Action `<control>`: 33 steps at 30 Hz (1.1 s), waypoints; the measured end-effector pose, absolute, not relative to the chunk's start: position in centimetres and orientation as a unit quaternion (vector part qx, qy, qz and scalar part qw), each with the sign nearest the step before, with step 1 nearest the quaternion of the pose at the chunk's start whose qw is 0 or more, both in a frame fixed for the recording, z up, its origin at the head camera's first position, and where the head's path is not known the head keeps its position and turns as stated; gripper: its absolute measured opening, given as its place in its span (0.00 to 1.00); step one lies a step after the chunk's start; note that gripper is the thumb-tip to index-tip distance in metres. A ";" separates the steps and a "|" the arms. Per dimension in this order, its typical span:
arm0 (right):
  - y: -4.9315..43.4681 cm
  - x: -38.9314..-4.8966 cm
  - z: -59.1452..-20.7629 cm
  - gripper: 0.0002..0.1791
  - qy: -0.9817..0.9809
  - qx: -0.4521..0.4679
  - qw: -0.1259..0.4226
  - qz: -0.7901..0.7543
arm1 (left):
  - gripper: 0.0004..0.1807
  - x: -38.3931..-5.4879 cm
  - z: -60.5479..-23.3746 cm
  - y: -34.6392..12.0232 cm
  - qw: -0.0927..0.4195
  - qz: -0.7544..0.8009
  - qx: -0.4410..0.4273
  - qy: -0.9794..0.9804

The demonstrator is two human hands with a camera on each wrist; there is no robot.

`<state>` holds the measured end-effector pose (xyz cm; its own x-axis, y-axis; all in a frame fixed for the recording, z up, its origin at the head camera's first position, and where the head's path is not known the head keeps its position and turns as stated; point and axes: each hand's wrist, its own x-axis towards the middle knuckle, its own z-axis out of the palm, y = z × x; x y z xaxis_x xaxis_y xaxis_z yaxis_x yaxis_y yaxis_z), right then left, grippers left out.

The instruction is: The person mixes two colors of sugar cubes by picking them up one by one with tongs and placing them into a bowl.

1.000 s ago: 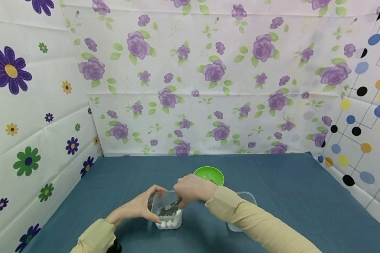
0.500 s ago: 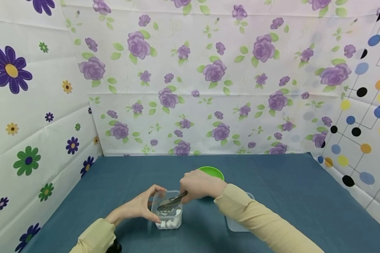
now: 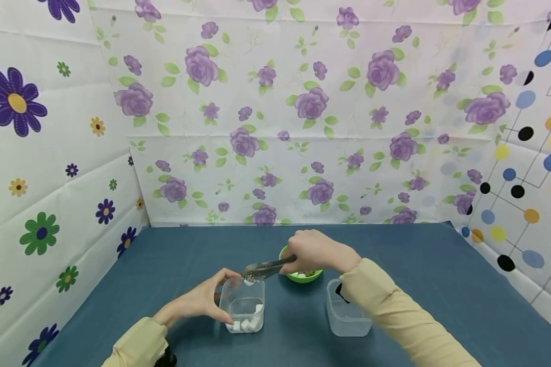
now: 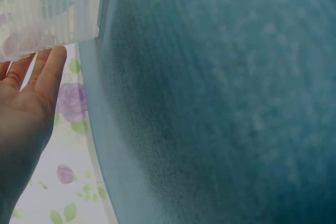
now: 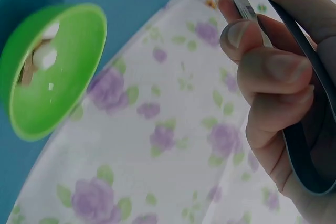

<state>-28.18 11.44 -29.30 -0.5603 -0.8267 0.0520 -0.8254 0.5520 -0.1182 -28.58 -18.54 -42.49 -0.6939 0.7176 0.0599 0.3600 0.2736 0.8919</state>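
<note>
My left hand point(image 3: 201, 302) holds a clear plastic container point(image 3: 230, 294), thumb at its near side and fingers round the far side. Several small white chunks point(image 3: 245, 324) lie in its bottom. Metal tongs point(image 3: 272, 266) are gripped in my right hand point(image 3: 319, 251), their perforated tips over the container's far rim. A bit of white shows right under the tips. Behind the tongs stands a green bowl point(image 3: 303, 278), partly hidden by my right hand. White chunks point(image 5: 46, 57) and brown pieces point(image 5: 27, 71) sit in it in the right wrist view.
A second clear container point(image 3: 349, 321) stands on the right, its far corner partly covered by my right sleeve point(image 3: 381, 293). Blue cloth point(image 3: 202, 250) covers the table. A flowered sheet point(image 3: 275, 168) hangs behind, with patterned sheets at both sides.
The tongs have risen out of the left container and moved away from me, as my right hand went up and right to the bowl. My left hand has stayed on the container.
</note>
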 end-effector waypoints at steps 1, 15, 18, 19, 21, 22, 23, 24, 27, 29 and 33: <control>11.9 -28.4 -29.2 0.10 0.884 -0.463 0.003 -0.071 | 0.37 -28.6 -42.5 -18.5 0.181 0.495 0.350 0.775; 17.1 -31.6 -30.8 0.12 0.920 -0.381 0.006 -0.098 | 0.38 -28.5 -42.5 -18.5 0.174 0.493 0.365 0.770; 17.5 -32.0 -31.3 0.11 0.924 -0.370 0.014 -0.097 | 0.37 -28.5 -42.5 -18.4 0.174 0.493 0.367 0.770; 17.6 -32.1 -31.4 0.10 0.925 -0.366 0.018 -0.097 | 0.37 -28.5 -42.5 -18.4 0.174 0.493 0.367 0.770; 17.7 -32.2 -31.7 0.09 0.927 -0.360 0.023 -0.100 | 0.37 -28.5 -42.5 -18.4 0.174 0.492 0.369 0.769; 17.7 -32.2 -31.7 0.09 0.929 -0.356 0.025 -0.098 | 0.37 -28.5 -42.5 -18.4 0.174 0.492 0.369 0.769; 17.8 -32.2 -31.8 0.08 0.929 -0.355 0.026 -0.100 | 0.37 -28.5 -42.5 -18.4 0.174 0.492 0.369 0.769; 17.8 -32.2 -31.8 0.08 0.930 -0.352 0.026 -0.099 | 0.37 -28.5 -42.5 -18.4 0.173 0.492 0.369 0.769; 17.8 -32.2 -31.9 0.07 0.934 -0.342 0.030 -0.100 | 0.37 -28.5 -42.5 -18.5 0.174 0.492 0.369 0.769; 17.7 -32.1 -31.9 0.07 0.936 -0.335 0.033 -0.103 | 0.37 -28.5 -42.6 -18.5 0.174 0.493 0.368 0.769; 17.7 -32.1 -31.9 0.08 0.939 -0.326 0.035 -0.103 | 0.37 -28.6 -42.6 -18.5 0.174 0.494 0.369 0.768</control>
